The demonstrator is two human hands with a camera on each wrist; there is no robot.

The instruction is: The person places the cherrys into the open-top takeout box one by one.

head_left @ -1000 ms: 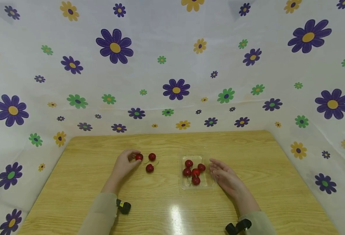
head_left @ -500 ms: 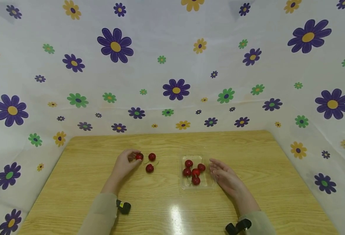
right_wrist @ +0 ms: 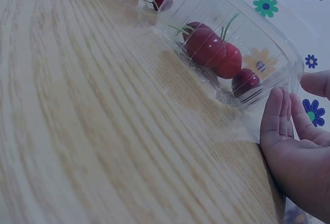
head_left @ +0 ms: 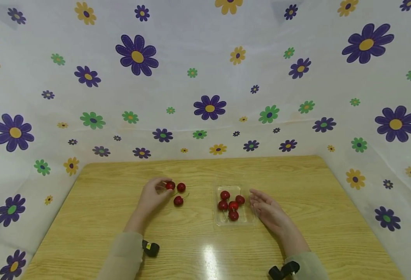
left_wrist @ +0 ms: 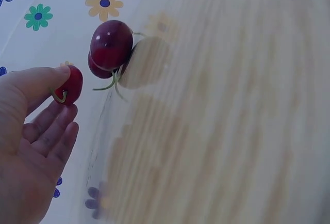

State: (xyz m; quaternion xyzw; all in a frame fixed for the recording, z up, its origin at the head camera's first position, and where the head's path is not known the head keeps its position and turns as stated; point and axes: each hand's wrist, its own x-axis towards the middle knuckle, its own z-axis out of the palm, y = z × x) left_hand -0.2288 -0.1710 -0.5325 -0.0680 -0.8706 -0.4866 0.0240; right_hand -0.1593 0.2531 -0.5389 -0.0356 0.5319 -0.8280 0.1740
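My left hand (head_left: 152, 200) pinches a dark red cherry (left_wrist: 73, 85) between thumb and fingertips; its green stem curls beneath the thumb in the left wrist view. Two loose cherries lie just right of it on the table: one farther back (head_left: 181, 187), the other nearer (head_left: 178, 200) with its stem pointing right. A clear plastic container (head_left: 236, 224) stands right of centre, holding several cherries (head_left: 233, 205), some with stems. Beside its right wall rests my right hand (head_left: 274, 214), fingers extended and fingertips right at the plastic, with no cherry in it.
The wooden table (head_left: 177, 241) ends at the back and sides against a white sheet (head_left: 177, 85) printed with flowers. Black camera mounts sit on the left wrist (head_left: 151, 248) and the right wrist (head_left: 284, 269).
My left hand has shifted slightly right with the pinched cherry, bringing it closer to the two loose ones. The right hand and the container have stayed in place.
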